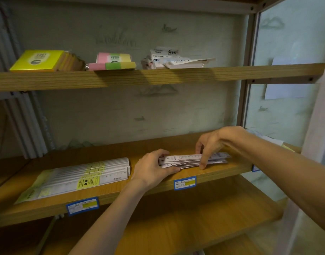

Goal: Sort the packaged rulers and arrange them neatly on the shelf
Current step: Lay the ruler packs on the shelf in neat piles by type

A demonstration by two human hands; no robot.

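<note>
On the middle wooden shelf (112, 192) lie two groups of packaged rulers. A neat overlapping row of long white rulers with yellow labels (80, 178) fills the left part. To the right sits a small, slightly fanned stack of short white rulers (187, 160). My left hand (154, 169) grips the stack's left end, thumb at the front and fingers on top. My right hand (209, 144) comes from the right and pinches the stack near its middle, fingers curled down over the top and front edge.
The upper shelf (158, 76) holds a yellow notepad pack (38, 60), pink and green sticky notes (112, 61) and a loose heap of white packets (176, 59). Blue price tags (185, 183) are stuck on the shelf's front edge. A metal upright (248, 70) stands at the right.
</note>
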